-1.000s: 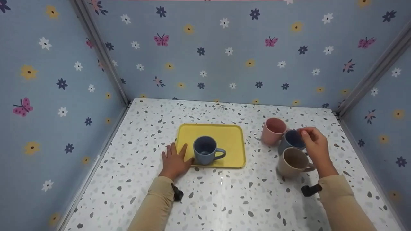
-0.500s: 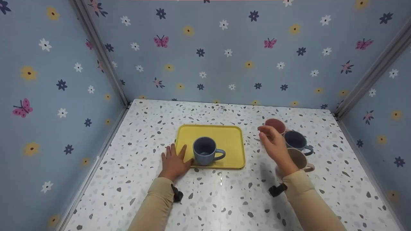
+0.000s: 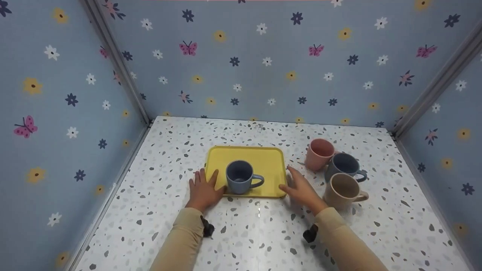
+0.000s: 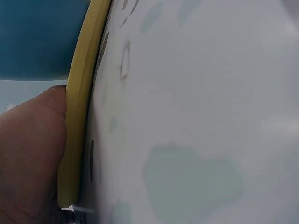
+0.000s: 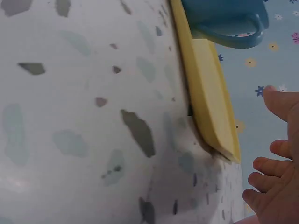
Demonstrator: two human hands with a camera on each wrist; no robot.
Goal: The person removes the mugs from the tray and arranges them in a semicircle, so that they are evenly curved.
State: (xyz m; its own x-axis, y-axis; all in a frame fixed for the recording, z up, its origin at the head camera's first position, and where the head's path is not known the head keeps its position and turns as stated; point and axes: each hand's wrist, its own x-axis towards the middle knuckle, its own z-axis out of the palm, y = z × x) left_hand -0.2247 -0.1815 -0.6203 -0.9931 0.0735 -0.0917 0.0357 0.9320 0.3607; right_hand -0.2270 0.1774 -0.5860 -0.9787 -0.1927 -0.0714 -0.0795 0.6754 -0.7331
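A blue mug stands upright on the yellow tray, its handle to the right. At the tray's front left corner lies my left hand, fingers spread and the thumb against the rim near the mug. The left wrist view shows that hand touching the tray's edge. My right hand is beside the tray's right edge, thumb and fingers apart with nothing held. In the right wrist view, the fingers appear a little away from the tray's corner.
Right of my right hand, a pink mug, a second blue mug and a beige mug stand close together. The speckled white table is bounded by flower-patterned walls at the back and sides.
My right hand has moved left from the second blue mug, past the beige and pink mugs, to the tray's right edge, its fingers opening out. The left hand and tray stay put.
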